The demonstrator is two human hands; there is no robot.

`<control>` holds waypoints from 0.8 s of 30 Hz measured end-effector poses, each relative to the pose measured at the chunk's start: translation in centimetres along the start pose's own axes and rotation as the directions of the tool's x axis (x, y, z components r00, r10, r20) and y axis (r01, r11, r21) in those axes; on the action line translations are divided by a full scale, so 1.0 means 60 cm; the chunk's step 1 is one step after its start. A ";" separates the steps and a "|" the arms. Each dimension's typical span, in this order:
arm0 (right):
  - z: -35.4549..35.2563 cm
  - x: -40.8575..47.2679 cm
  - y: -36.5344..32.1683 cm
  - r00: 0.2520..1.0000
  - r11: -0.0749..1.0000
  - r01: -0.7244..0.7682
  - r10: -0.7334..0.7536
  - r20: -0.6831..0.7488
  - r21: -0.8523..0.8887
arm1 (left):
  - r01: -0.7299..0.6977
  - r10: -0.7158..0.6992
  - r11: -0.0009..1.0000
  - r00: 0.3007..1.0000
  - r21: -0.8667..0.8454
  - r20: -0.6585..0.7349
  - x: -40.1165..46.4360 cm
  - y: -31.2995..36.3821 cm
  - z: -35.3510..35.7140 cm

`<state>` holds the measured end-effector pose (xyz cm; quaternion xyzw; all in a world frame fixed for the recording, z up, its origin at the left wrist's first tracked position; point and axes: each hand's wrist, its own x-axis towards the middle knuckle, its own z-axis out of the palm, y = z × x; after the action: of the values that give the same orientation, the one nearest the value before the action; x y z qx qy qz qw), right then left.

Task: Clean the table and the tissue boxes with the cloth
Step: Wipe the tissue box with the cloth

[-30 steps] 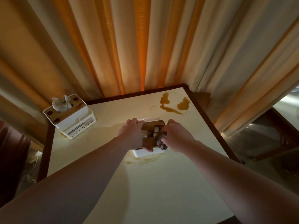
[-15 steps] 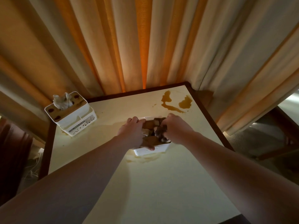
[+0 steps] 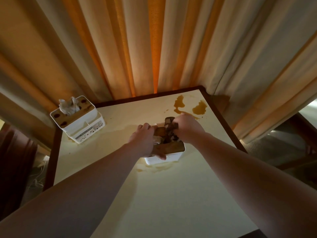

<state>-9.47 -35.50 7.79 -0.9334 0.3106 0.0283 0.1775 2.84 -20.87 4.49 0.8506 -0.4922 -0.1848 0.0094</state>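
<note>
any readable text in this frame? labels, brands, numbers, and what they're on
Far tissue box, grey strip on its lower white side: one line of print, too small and blurred to read.
Near tissue box under the hands: no text visible.
Table, curtain, cloth: none.

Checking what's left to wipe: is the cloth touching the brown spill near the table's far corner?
Cannot tell. In the head view the cloth lies on the near tissue box; the right hand hides the spill's near end.
</note>
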 end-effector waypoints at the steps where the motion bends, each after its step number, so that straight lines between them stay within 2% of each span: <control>1: -0.004 0.008 -0.002 1.000 1.000 0.000 0.000 0.005 -0.004 | -0.001 0.001 1.000 1.000 0.005 -0.002 0.001 -0.001 0.000; 6: -0.009 -0.002 0.001 0.999 1.000 0.003 -0.004 0.032 0.006 | -0.005 0.005 0.998 1.000 0.056 -0.001 0.001 0.000 0.000; 12: 0.007 -0.088 0.019 0.995 0.998 0.040 -0.036 0.089 -0.042 | 0.029 -0.029 0.999 0.999 -0.016 0.015 -0.006 0.005 0.000; 15: 0.012 -0.114 0.029 0.991 0.999 0.039 -0.037 0.127 -0.008 | 0.027 -0.026 0.999 0.999 -0.038 0.020 -0.006 0.007 -0.001; 20: 0.013 -0.068 0.020 0.999 0.999 0.031 -0.030 0.036 -0.033 | 0.027 -0.027 0.999 0.999 -0.036 0.023 -0.006 0.006 0.000; 24: 0.003 -0.006 0.004 1.000 1.000 -0.003 0.004 -0.016 0.004 | 0.011 -0.011 0.999 1.000 0.042 0.001 -0.002 0.002 0.002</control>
<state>-9.87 -35.43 7.60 -0.9327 0.3137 0.0204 0.1768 2.67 -20.83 4.44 0.8532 -0.4913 -0.1748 -0.0100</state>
